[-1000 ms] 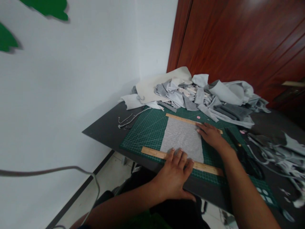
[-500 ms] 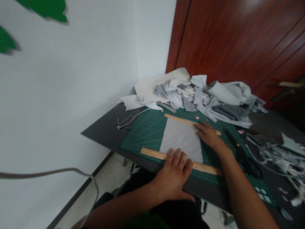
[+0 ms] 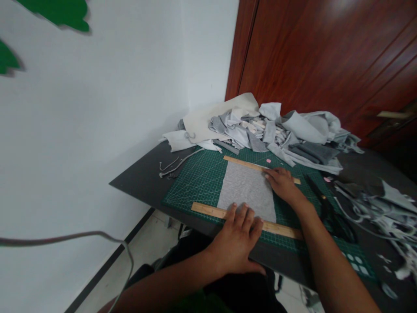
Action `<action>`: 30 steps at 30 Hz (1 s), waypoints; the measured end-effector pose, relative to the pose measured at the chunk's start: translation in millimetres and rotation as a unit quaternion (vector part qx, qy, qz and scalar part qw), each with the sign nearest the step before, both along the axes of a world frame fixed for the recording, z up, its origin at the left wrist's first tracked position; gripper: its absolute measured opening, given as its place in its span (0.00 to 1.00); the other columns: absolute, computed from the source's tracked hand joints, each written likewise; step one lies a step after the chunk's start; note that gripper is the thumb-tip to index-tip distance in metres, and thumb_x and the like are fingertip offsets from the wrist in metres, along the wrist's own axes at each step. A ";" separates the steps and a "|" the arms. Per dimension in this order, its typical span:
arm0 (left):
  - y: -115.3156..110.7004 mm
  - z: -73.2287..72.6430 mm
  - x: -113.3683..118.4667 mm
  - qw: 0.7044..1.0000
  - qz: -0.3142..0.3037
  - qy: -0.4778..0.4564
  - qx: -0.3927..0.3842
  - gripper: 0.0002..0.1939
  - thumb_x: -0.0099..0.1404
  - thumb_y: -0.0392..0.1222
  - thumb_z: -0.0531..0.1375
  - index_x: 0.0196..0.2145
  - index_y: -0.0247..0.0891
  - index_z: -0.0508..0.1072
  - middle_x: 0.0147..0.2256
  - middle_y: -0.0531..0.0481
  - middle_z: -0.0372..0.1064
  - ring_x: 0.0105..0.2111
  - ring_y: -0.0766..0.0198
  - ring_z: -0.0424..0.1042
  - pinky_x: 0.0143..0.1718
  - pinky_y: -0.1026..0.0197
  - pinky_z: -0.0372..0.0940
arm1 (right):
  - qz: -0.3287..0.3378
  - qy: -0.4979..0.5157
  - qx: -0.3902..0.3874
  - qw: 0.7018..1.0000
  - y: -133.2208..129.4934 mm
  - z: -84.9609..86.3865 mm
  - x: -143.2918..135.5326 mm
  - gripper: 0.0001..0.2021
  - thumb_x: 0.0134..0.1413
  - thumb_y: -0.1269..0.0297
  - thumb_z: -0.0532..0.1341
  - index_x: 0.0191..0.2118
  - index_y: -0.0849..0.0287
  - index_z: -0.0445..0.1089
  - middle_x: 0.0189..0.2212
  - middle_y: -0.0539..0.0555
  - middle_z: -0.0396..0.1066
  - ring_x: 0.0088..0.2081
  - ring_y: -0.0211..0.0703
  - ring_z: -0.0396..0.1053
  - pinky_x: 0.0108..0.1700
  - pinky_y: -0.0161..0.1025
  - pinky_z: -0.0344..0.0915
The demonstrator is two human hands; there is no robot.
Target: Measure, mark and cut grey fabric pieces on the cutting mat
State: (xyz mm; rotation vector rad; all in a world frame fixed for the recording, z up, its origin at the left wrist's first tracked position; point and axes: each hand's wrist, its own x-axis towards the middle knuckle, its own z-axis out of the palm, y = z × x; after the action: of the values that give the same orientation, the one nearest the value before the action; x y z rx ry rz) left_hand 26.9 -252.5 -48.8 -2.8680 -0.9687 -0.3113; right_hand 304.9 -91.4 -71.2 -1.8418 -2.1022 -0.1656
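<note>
A piece of light grey fabric (image 3: 246, 187) lies flat on the green cutting mat (image 3: 192, 182). Across its near edge runs a wooden ruler (image 3: 208, 209), and my left hand (image 3: 236, 237) rests on it with the fingers spread over ruler and cloth. A second wooden ruler (image 3: 239, 163) lies along the far edge of the fabric. My right hand (image 3: 283, 184) presses on that ruler and the cloth's far right corner, fingers stretched out. Black-handled scissors (image 3: 332, 213) lie to the right of my right forearm.
Grey and white fabric scraps (image 3: 254, 126) are heaped at the back against the door (image 3: 325, 65). More tangled scraps (image 3: 381, 208) lie on the right. Cords (image 3: 182, 161) lie at the left on the dark table (image 3: 140, 178). A white wall (image 3: 97, 108) borders the table's left.
Both hands stay in place on the rulers and the fabric. Only the camera view shifts very slightly.
</note>
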 end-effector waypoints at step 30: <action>-0.2 1.5 0.7 1.000 0.004 0.007 0.001 0.58 0.61 0.81 0.50 0.70 0.29 0.55 0.68 0.27 0.53 0.70 0.34 0.47 0.70 0.35 0.33 | -0.002 0.011 0.011 1.000 5.0 -3.5 0.4 0.22 0.70 0.58 0.48 0.60 0.50 0.73 0.58 0.63 0.70 0.57 0.63 0.65 0.56 0.62 0.62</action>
State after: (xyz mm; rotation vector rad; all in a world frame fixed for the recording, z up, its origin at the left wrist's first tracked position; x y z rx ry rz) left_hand 27.7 -252.7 -47.3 -2.8605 -0.9760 -0.2898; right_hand 305.3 -86.4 -74.7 -1.8276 -2.0725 -0.1678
